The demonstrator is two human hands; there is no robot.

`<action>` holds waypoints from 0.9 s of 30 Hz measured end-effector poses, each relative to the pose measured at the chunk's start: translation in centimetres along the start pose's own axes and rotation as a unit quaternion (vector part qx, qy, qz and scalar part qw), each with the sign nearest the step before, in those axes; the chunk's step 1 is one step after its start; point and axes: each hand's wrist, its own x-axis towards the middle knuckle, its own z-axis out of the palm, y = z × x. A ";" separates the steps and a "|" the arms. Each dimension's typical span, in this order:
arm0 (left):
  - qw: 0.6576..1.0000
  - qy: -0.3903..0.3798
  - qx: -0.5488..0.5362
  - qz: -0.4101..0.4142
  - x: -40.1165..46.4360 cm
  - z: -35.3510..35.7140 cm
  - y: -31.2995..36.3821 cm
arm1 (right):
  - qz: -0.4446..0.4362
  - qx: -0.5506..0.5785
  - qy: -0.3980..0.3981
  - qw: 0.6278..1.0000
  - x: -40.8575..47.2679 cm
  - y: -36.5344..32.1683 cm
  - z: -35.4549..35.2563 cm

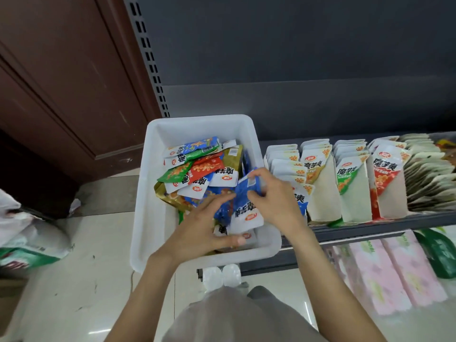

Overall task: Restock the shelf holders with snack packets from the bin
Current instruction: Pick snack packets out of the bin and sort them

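A white plastic bin stands at the left end of the dark shelf, filled with several snack packets in blue, green, red and gold. My right hand pinches the top of a blue and white snack packet over the bin's right side. My left hand lies in the bin against the same packet's lower left, fingers spread among the packets, thumb at the front. White cardboard shelf holders stand in a row right of the bin, each with several upright packets.
The dark shelf edge runs right from the bin. Pink wrapped packs lie on the shelf below. A perforated shelf upright rises behind the bin, beside a brown wooden door. Bags sit on the tiled floor at left.
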 end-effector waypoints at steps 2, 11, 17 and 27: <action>0.995 0.054 -0.009 0.087 0.1 0.4 0.4 | 0.083 0.237 0.007 0.968 -0.2 -0.3 -0.9; 0.928 0.333 -0.163 0.034 2.2 -1.0 1.6 | 0.130 0.459 -0.117 0.871 -1.6 -1.3 -1.6; 0.958 0.254 -0.097 0.092 3.3 -1.1 3.7 | 0.032 0.336 0.055 0.940 -2.1 -0.4 -3.4; 0.967 0.165 0.018 0.194 8.2 4.7 7.1 | 0.050 0.176 0.238 0.954 -5.6 7.3 -6.8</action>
